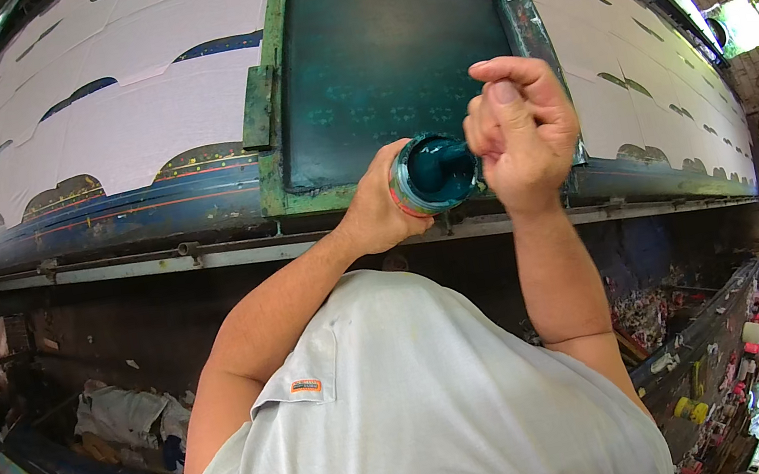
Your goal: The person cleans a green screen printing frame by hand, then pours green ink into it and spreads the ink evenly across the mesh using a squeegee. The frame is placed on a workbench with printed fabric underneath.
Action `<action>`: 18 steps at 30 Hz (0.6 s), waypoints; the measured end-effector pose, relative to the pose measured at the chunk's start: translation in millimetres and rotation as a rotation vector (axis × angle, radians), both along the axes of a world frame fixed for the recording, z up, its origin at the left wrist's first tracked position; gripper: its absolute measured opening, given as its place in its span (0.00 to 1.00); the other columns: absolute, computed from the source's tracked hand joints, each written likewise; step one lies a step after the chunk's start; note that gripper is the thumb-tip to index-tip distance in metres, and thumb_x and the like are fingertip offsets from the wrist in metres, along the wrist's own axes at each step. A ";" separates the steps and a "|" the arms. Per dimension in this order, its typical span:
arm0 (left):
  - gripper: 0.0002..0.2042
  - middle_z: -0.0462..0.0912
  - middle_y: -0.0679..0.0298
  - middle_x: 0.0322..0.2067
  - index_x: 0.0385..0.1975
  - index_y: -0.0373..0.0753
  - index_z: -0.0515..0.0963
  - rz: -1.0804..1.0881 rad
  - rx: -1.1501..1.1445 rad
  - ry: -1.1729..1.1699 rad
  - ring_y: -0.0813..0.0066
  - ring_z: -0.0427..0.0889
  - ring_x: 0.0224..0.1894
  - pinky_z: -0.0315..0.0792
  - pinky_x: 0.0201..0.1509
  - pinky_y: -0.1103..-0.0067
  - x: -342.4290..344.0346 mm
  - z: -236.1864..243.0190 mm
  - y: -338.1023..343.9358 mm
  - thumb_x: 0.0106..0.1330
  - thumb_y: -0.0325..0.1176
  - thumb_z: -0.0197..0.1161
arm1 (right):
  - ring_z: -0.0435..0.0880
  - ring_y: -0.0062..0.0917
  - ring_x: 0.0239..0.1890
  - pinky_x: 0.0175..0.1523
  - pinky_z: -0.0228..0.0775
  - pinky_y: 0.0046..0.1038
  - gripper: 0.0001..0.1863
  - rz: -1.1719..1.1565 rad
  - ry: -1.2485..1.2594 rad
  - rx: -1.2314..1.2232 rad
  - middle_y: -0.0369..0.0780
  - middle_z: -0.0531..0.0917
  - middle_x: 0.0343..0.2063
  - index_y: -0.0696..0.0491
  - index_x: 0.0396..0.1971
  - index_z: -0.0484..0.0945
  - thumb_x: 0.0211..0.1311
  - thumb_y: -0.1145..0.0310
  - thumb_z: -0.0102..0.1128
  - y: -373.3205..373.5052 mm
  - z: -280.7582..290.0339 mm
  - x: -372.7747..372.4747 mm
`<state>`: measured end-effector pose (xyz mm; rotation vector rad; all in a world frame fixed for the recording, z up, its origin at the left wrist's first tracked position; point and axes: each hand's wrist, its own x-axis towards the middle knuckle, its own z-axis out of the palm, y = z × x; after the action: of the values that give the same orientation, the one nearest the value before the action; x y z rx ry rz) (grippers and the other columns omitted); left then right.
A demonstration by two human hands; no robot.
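My left hand (383,198) wraps round the side of a round, open tub of dark teal ink (432,185); its rim is smeared with the same colour. At the tub's right edge, my right hand (524,132) is closed, thumb bent against the curled fingers. A dark, ink-coated stirrer (456,154) leans from the ink towards this hand, but its grip is hidden. Just beyond both hands lies a printing screen (386,43) in a green-stained frame, its mesh dark teal with a faint small pattern. Along the frame's right side stands an ink-stained squeegee (526,28).
White cloth (143,106) with scalloped edges covers the long dark table (217,179) on both sides of the screen. A metal rail (231,256) runs along the table's near edge. Behind me are crumpled cloths (126,414) at left and several small containers (691,409) at right.
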<state>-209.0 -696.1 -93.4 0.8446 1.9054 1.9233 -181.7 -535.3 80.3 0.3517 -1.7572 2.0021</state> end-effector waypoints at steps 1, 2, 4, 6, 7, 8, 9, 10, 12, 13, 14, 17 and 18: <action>0.55 0.78 0.58 0.67 0.79 0.39 0.64 -0.016 0.003 -0.011 0.62 0.78 0.72 0.71 0.81 0.65 -0.2 -1.8 0.3 0.47 0.23 0.88 | 0.63 0.09 0.21 0.27 0.55 0.21 0.11 0.003 -0.026 -0.072 0.27 0.71 0.21 0.61 0.54 0.83 0.90 0.70 0.57 -6.0 -10.6 2.2; 0.55 0.78 0.57 0.68 0.79 0.39 0.65 -0.032 0.005 -0.022 0.61 0.79 0.72 0.72 0.80 0.65 -0.8 -3.8 0.9 0.47 0.23 0.89 | 0.64 0.09 0.21 0.26 0.55 0.21 0.11 0.062 -0.046 -0.157 0.28 0.71 0.21 0.61 0.55 0.83 0.90 0.70 0.57 -12.5 -17.6 6.7; 0.54 0.78 0.56 0.68 0.78 0.39 0.65 -0.042 0.013 -0.032 0.60 0.79 0.72 0.72 0.80 0.65 -1.8 -6.3 0.7 0.46 0.24 0.89 | 0.64 0.09 0.20 0.26 0.55 0.21 0.11 0.207 -0.120 -0.108 0.27 0.71 0.21 0.62 0.54 0.83 0.89 0.70 0.57 -6.2 -20.1 13.5; 0.54 0.78 0.57 0.68 0.78 0.39 0.65 -0.029 0.024 -0.030 0.60 0.79 0.72 0.72 0.80 0.65 -2.3 -7.7 -1.0 0.46 0.24 0.89 | 0.63 0.09 0.20 0.26 0.55 0.20 0.10 0.114 -0.210 -0.049 0.27 0.71 0.21 0.62 0.54 0.84 0.89 0.72 0.57 2.7 -8.9 9.7; 0.54 0.78 0.57 0.68 0.78 0.38 0.66 -0.024 0.032 -0.045 0.60 0.78 0.72 0.72 0.80 0.65 -2.5 -6.5 0.5 0.46 0.24 0.89 | 0.63 0.09 0.20 0.26 0.55 0.20 0.10 0.080 -0.113 0.002 0.27 0.70 0.21 0.63 0.54 0.84 0.89 0.72 0.57 9.0 -4.9 4.5; 0.54 0.78 0.56 0.68 0.78 0.38 0.66 -0.012 0.031 -0.025 0.60 0.78 0.72 0.72 0.80 0.65 -2.1 -5.2 1.2 0.46 0.24 0.89 | 0.64 0.09 0.20 0.26 0.55 0.19 0.11 0.030 -0.012 0.057 0.27 0.71 0.21 0.63 0.54 0.84 0.89 0.72 0.56 10.1 -1.4 1.2; 0.54 0.78 0.56 0.68 0.78 0.38 0.66 0.001 0.030 -0.005 0.60 0.78 0.72 0.72 0.80 0.65 -1.1 -3.9 1.6 0.46 0.24 0.89 | 0.64 0.09 0.20 0.26 0.55 0.20 0.10 -0.008 0.023 0.003 0.28 0.71 0.21 0.63 0.55 0.83 0.89 0.73 0.56 5.1 -4.0 -0.2; 0.54 0.78 0.56 0.68 0.78 0.38 0.66 0.010 0.027 0.015 0.60 0.78 0.72 0.72 0.80 0.65 -0.5 -3.1 2.0 0.46 0.24 0.89 | 0.64 0.09 0.20 0.26 0.55 0.20 0.10 -0.050 0.056 -0.052 0.28 0.71 0.21 0.62 0.55 0.83 0.90 0.73 0.55 -2.8 -9.6 -1.4; 0.55 0.78 0.59 0.67 0.79 0.40 0.65 -0.031 0.011 -0.023 0.63 0.78 0.72 0.71 0.81 0.65 -1.6 -7.1 2.6 0.46 0.24 0.89 | 0.64 0.09 0.21 0.27 0.55 0.21 0.10 -0.015 -0.019 -0.171 0.28 0.70 0.21 0.62 0.55 0.83 0.89 0.72 0.55 -15.3 -23.1 5.8; 0.55 0.78 0.60 0.67 0.79 0.40 0.65 -0.047 0.003 -0.044 0.65 0.77 0.72 0.70 0.81 0.65 -1.7 -9.1 1.9 0.47 0.24 0.89 | 0.64 0.09 0.21 0.27 0.56 0.21 0.10 0.026 -0.084 -0.113 0.28 0.71 0.21 0.62 0.54 0.83 0.89 0.72 0.55 -15.0 -27.7 10.9; 0.55 0.78 0.59 0.67 0.79 0.40 0.65 -0.047 0.009 -0.041 0.63 0.78 0.72 0.71 0.81 0.65 -1.6 -11.1 1.0 0.47 0.24 0.89 | 0.65 0.09 0.22 0.28 0.56 0.20 0.10 0.151 -0.121 -0.085 0.28 0.72 0.21 0.62 0.54 0.84 0.89 0.72 0.56 -9.7 -26.7 12.4; 0.54 0.77 0.58 0.67 0.79 0.39 0.65 -0.037 0.036 -0.023 0.61 0.78 0.71 0.72 0.80 0.65 -0.7 -11.8 0.9 0.47 0.25 0.89 | 0.66 0.08 0.22 0.28 0.56 0.20 0.10 0.069 -0.146 0.097 0.27 0.73 0.22 0.62 0.53 0.85 0.88 0.72 0.57 0.8 -5.6 9.0; 0.54 0.78 0.59 0.67 0.78 0.40 0.65 -0.028 0.049 -0.015 0.63 0.78 0.71 0.71 0.80 0.65 1.0 -11.0 0.8 0.47 0.25 0.89 | 0.66 0.08 0.22 0.28 0.56 0.20 0.10 0.009 -0.053 0.137 0.27 0.73 0.22 0.62 0.53 0.85 0.88 0.73 0.57 1.0 -3.5 5.0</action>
<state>-208.0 -695.3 -104.4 0.8641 1.8357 1.9611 -176.7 -534.2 76.8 0.3534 -1.9348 1.9184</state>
